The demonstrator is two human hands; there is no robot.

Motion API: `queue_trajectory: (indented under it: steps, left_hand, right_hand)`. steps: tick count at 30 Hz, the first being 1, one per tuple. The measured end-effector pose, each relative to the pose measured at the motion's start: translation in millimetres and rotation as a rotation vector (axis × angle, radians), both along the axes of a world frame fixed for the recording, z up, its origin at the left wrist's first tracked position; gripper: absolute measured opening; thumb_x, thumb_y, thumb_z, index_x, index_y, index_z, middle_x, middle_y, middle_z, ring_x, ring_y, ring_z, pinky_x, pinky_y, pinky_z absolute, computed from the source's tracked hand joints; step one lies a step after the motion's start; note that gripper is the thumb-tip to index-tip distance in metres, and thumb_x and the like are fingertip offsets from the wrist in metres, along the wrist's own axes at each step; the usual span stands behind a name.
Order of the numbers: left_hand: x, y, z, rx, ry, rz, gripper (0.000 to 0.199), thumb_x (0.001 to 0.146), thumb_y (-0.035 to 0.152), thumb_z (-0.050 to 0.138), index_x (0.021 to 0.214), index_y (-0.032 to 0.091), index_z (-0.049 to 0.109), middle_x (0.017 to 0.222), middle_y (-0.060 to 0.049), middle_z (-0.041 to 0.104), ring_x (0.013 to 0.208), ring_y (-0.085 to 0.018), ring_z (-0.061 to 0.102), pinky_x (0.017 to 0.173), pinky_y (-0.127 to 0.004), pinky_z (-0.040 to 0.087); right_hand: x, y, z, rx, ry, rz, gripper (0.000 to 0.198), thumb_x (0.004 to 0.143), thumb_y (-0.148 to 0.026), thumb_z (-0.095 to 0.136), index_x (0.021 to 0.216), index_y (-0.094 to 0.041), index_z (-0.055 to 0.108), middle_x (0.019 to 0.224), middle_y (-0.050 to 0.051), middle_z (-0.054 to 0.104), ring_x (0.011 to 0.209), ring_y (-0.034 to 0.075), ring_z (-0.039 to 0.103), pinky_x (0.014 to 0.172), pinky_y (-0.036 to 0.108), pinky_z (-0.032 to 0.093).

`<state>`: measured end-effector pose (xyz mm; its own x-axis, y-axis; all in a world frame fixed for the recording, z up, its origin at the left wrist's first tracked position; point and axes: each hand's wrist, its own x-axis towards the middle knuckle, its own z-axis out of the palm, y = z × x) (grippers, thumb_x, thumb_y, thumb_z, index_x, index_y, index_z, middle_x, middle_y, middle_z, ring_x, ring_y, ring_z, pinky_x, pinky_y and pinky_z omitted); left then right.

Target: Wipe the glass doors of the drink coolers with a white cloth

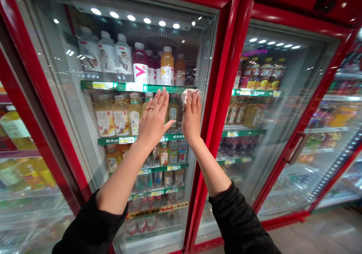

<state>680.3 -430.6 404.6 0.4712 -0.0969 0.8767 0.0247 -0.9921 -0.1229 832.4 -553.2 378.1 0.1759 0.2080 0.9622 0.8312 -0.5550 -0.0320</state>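
My left hand (pixel 154 118) lies flat on the glass door (pixel 70 122) of a red-framed drinks cooler, with its fingers together, its thumb stretched out and a ring on one finger. Beside it, my right hand (pixel 191 120) presses a pale, crumpled cloth (pixel 186 93) to the same pane, near the door's right edge. Most of the cloth is hidden under the fingers. Behind the glass, several bottled drinks (pixel 121 118) stand on shelves with green price strips (pixel 107 141).
A red door frame (pixel 219 95) runs just right of my hands. Beyond it is another glass-door cooler with a handle (pixel 294 148). Bottles (pixel 17 127) show behind another pane at the left. Grey floor (pixel 325 227) lies at the lower right.
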Motion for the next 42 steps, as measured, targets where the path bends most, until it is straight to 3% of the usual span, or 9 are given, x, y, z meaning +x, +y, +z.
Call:
queue_trajectory:
  steps: [5, 9, 15, 23, 27, 32, 35, 39, 42]
  left_hand:
    - [9, -7, -9.6, -0.001, 0.043, 0.027, 0.121, 0.100, 0.026, 0.076, 0.179, 0.025, -0.015, 0.188, -0.012, 0.014, 0.174, -0.034, 0.018, 0.142, -0.056, 0.029]
    - [16, -13, -26.1, 0.032, 0.089, 0.029, 0.123, 0.100, 0.024, 0.077, 0.178, 0.024, -0.017, 0.187, -0.014, 0.015, 0.173, -0.034, 0.021, 0.142, -0.056, 0.029]
    - [27, -23, -33.6, -0.004, 0.055, 0.053, 0.115, 0.100, 0.026, 0.079, 0.181, 0.019, -0.002, 0.188, -0.012, 0.018, 0.173, -0.033, 0.020, 0.144, -0.049, 0.029]
    - [25, -29, -31.8, -0.043, 0.101, 0.053, 0.114, 0.101, 0.022, 0.077, 0.180, 0.020, -0.005, 0.189, -0.012, 0.012, 0.176, -0.028, 0.010, 0.146, -0.049, 0.021]
    - [31, -25, -36.3, -0.044, 0.081, 0.027, 0.115, 0.104, 0.027, 0.073, 0.179, 0.022, -0.014, 0.190, -0.010, 0.006, 0.177, -0.029, 0.007, 0.145, -0.053, 0.020]
    - [42, -14, -42.1, -0.004, 0.051, 0.014, 0.120, 0.106, 0.036, 0.068, 0.174, 0.026, -0.030, 0.190, -0.009, 0.005, 0.176, -0.030, 0.008, 0.143, -0.058, 0.023]
    - [44, -12, -41.7, -0.004, 0.069, 0.017, 0.113, 0.108, 0.039, 0.064, 0.176, 0.024, -0.026, 0.191, -0.010, 0.008, 0.176, -0.030, 0.008, 0.144, -0.053, 0.021]
    - [32, -11, -33.7, 0.014, 0.111, 0.008, 0.109, 0.107, 0.039, 0.068, 0.180, 0.018, -0.011, 0.190, -0.014, 0.012, 0.176, -0.030, 0.010, 0.144, -0.051, 0.020]
    - [6, -3, -29.2, 0.049, 0.169, -0.017, 0.113, 0.102, 0.041, 0.076, 0.181, 0.022, -0.002, 0.189, -0.013, 0.018, 0.175, -0.033, 0.018, 0.143, -0.054, 0.022]
  right_hand:
    - [-2, -41, -17, -0.315, -0.102, -0.003, 0.076, 0.113, -0.009, 0.033, 0.179, -0.035, 0.009, 0.183, 0.003, 0.034, 0.172, 0.023, 0.029, 0.141, 0.056, 0.031]
    - [17, -73, -27, -0.227, -0.051, -0.073, 0.074, 0.113, -0.010, 0.036, 0.179, -0.030, 0.008, 0.181, 0.009, 0.036, 0.170, 0.027, 0.035, 0.140, 0.061, 0.030]
    - [19, -46, -18, -0.055, 0.001, -0.168, 0.073, 0.113, -0.009, 0.027, 0.178, -0.022, -0.003, 0.183, 0.016, 0.032, 0.171, 0.029, 0.033, 0.141, 0.063, 0.028]
    - [12, -79, -59, -0.339, -0.116, -0.111, 0.067, 0.114, -0.009, 0.035, 0.178, -0.023, 0.021, 0.179, 0.014, 0.040, 0.166, 0.028, 0.043, 0.137, 0.056, 0.038]
    - [19, -88, -62, -0.297, -0.108, -0.138, 0.067, 0.114, -0.009, 0.032, 0.178, -0.024, 0.017, 0.180, 0.013, 0.037, 0.166, 0.026, 0.044, 0.137, 0.054, 0.038]
    - [14, -53, -52, -0.148, 0.004, -0.166, 0.069, 0.114, -0.010, 0.027, 0.179, -0.021, 0.005, 0.183, 0.016, 0.033, 0.170, 0.029, 0.034, 0.139, 0.059, 0.031]
    - [6, -45, -55, -0.201, 0.018, -0.122, 0.068, 0.115, -0.011, 0.025, 0.180, -0.022, 0.010, 0.184, 0.014, 0.032, 0.172, 0.028, 0.028, 0.140, 0.058, 0.030]
    - [3, -68, -76, -0.359, -0.031, -0.077, 0.060, 0.117, -0.014, 0.029, 0.176, -0.023, 0.033, 0.180, 0.012, 0.041, 0.169, 0.025, 0.038, 0.139, 0.052, 0.036]
    - [9, -79, -87, -0.308, 0.020, -0.131, 0.060, 0.115, -0.012, 0.031, 0.175, -0.018, 0.036, 0.177, 0.015, 0.045, 0.167, 0.026, 0.043, 0.137, 0.053, 0.039]
